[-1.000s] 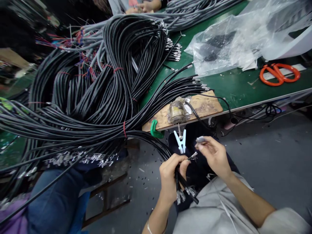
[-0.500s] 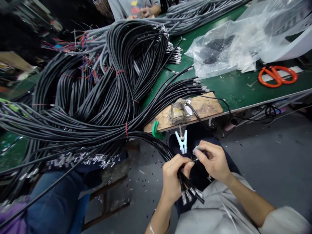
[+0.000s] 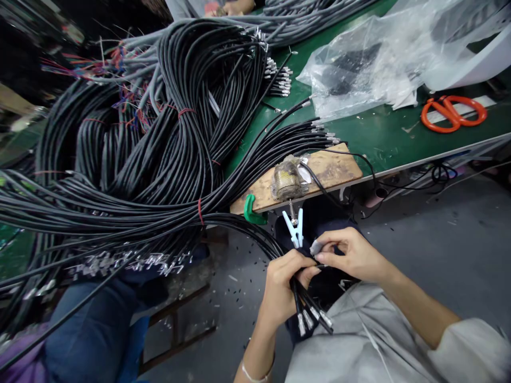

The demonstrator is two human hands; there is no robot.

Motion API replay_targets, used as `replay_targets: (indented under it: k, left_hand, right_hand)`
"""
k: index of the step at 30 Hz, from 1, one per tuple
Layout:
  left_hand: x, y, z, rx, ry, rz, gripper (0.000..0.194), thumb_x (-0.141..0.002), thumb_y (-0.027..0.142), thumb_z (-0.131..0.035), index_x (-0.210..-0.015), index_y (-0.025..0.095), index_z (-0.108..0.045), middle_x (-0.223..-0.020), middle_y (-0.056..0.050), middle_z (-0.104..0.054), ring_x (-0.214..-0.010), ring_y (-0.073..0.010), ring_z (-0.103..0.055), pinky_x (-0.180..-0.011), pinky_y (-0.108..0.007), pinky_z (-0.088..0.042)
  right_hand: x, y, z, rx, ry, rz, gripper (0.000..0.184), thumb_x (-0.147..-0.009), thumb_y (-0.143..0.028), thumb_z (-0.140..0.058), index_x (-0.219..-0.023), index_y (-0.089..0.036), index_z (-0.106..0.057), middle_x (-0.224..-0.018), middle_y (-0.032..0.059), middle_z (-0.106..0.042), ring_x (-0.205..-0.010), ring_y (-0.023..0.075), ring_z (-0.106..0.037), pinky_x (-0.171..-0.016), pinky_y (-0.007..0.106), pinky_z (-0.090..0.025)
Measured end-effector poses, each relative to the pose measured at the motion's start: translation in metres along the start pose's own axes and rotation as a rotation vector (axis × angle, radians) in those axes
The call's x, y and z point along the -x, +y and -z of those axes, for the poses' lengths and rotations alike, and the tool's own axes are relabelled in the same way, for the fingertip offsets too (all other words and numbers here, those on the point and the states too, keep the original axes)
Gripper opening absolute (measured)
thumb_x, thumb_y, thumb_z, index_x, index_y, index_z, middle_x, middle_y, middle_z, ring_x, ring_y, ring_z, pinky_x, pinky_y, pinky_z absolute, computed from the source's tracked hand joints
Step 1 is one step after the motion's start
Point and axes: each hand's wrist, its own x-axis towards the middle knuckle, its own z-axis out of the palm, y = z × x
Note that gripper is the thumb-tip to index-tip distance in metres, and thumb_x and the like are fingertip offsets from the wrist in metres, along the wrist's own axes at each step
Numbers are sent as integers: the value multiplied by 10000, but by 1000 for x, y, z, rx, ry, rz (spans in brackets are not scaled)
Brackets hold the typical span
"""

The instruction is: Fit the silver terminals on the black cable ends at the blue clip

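Several black cables (image 3: 261, 234) run off the bench into my left hand (image 3: 285, 284), which is closed around them. Their stripped silvery ends (image 3: 309, 318) hang below my palm. Between my two hands one cable end (image 3: 320, 266) sticks out to the right from my left thumb and forefinger. My right hand (image 3: 351, 254) is closed in a pinch beside that end, with a small grey piece (image 3: 316, 247) at its fingertips; its kind is unclear. Just above my hands, a light-blue clothes peg (image 3: 294, 229) hangs from the shaft of a small tape-wrapped motor (image 3: 288, 180).
The motor sits on a wooden board (image 3: 335, 164), with a green clamp (image 3: 252, 209) at the board's left. Large black cable bundles (image 3: 187, 133) cover the left of the green bench (image 3: 383, 135). Orange-handled scissors (image 3: 453, 113) and a clear plastic bag (image 3: 371, 64) lie right. Another person's leg (image 3: 91, 324) is at left.
My right hand has turned slightly and its fingertips have shifted a little at the cable end. My left hand keeps its hold. The whole view has shifted slightly.
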Motion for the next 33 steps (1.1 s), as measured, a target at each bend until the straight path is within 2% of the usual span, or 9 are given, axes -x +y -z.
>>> replay_targets:
  k: [3, 6, 11, 15, 17, 20, 22, 27, 33]
  left_hand:
    - [2, 0, 2, 30, 27, -19, 87, -859, 154, -615, -799, 156, -678, -683, -33, -645, -607, -140, -602, -584, -239, -445]
    - [4, 2, -2, -37, 185, 34, 152, -875, 170, -576, -745, 156, -652, -643, -20, -614, -558, -126, -566, -546, -235, -417]
    - [3, 7, -14, -77, 354, 86, 179, -876, 174, -561, -710, 158, -624, -627, -4, -587, -539, -111, -531, -540, -229, -395]
    - [1, 9, -9, -120, 314, 115, 235, -902, 177, -527, -677, 156, -595, -583, 16, -513, -501, -95, -469, -498, -220, -345]
    - [-1, 9, 1, -74, 175, 104, 311, -930, 204, -492, -633, 156, -570, -556, 15, -493, -484, -92, -456, -487, -223, -326]
    - [-6, 8, 15, 118, -32, -8, 400, -957, 332, -473, -621, 155, -600, -542, -9, -542, -475, -103, -494, -489, -232, -349]
    - [-8, 7, 20, 220, -11, -76, 399, -924, 414, -530, -644, 155, -647, -545, -25, -583, -468, -112, -518, -481, -235, -374]
    - [-5, 3, 12, 248, 197, -48, 233, -825, 359, -692, -702, 162, -705, -606, -35, -655, -529, -128, -582, -519, -229, -445]
    - [0, 0, -1, 252, 306, 17, 150, -787, 294, -740, -703, 174, -704, -616, -16, -644, -565, -123, -567, -561, -236, -434]
  right_hand:
    - [-12, 7, 4, -271, -235, -129, 245, -706, -327, -760, -805, -118, -680, -587, -5, -629, -510, 106, -574, -513, 219, -469]
    - [-14, 11, 0, -303, -34, -47, 310, -803, -426, -682, -887, -127, -682, -643, 8, -624, -572, 111, -576, -560, 235, -482]
    - [-1, 8, -26, 12, 186, 354, 258, -912, -372, -564, -967, -148, -679, -848, 84, -645, -759, 171, -579, -667, 300, -483]
    - [2, 0, -31, 339, 388, 629, 192, -908, -202, -564, -750, -147, -658, -653, 60, -618, -624, 160, -499, -610, 311, -429]
    - [-1, -3, -25, 357, 249, 675, 267, -919, -243, -556, -686, -156, -653, -590, 50, -603, -571, 151, -476, -565, 300, -405]
    - [-6, 0, -21, 51, -117, 598, 380, -902, -403, -580, -604, -174, -637, -525, 29, -591, -516, 130, -510, -519, 264, -417]
    - [-10, 6, -27, -300, -222, 425, 444, -827, -537, -623, -575, -172, -618, -489, 6, -562, -429, 103, -490, -433, 226, -400]
    - [-16, 16, -37, -725, -267, -102, 409, -690, -477, -722, -496, -138, -600, -400, -27, -514, -272, 38, -309, -274, 175, -232]
    - [-38, 1, -7, -542, -36, -101, 358, -698, -408, -755, -533, -112, -637, -436, -22, -541, -353, 35, -370, -338, 157, -231]
